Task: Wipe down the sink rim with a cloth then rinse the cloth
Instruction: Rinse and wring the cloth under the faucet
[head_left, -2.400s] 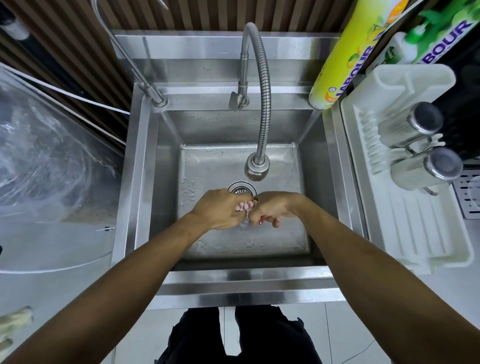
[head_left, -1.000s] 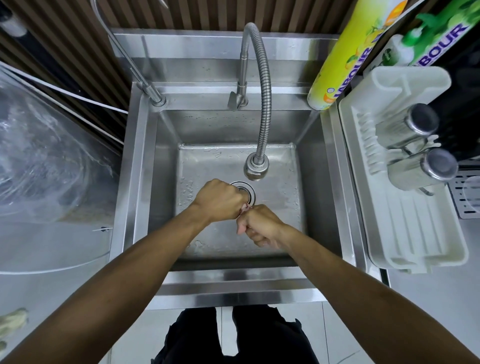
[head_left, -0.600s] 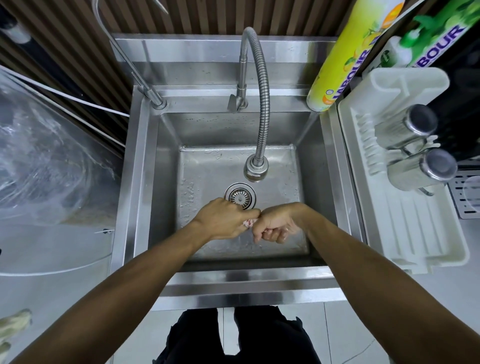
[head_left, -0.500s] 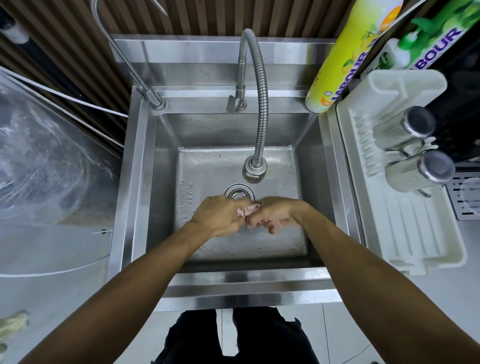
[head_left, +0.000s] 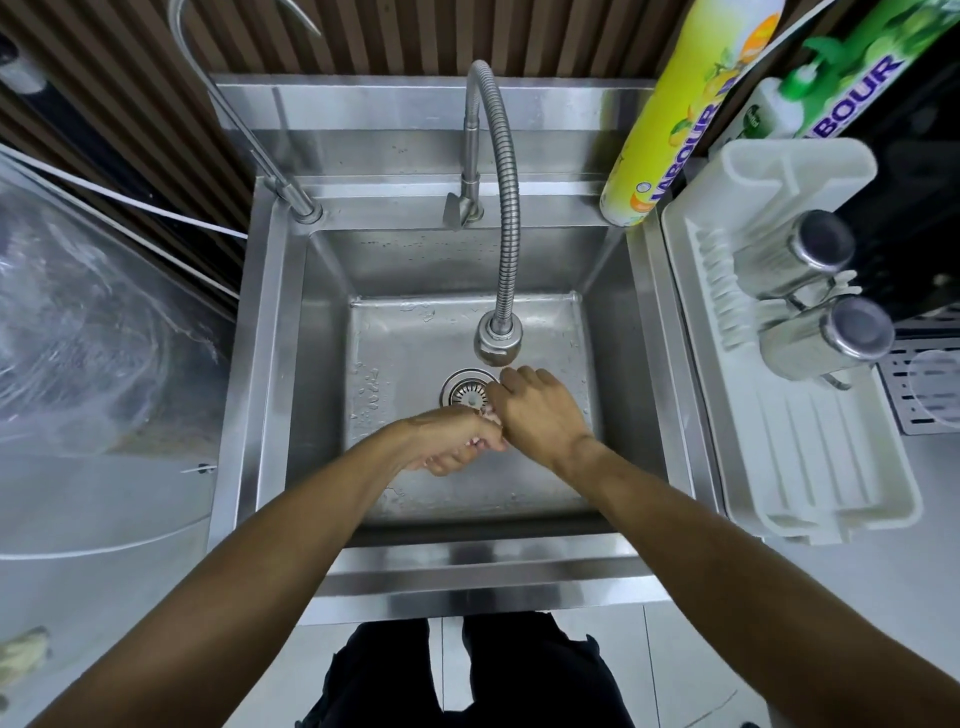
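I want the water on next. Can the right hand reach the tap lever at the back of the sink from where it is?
Probably yes. The right hand is over the drain, and nothing lies between it and the tap lever; only the hose hangs nearby. But its fingers grip the cloth.

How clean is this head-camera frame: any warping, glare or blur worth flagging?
Head view: wide-angle warping bows the stainless steel sink rim and leans the yellow spray can inward; soft glare on the clear plastic sheet; both hands stay sharp.
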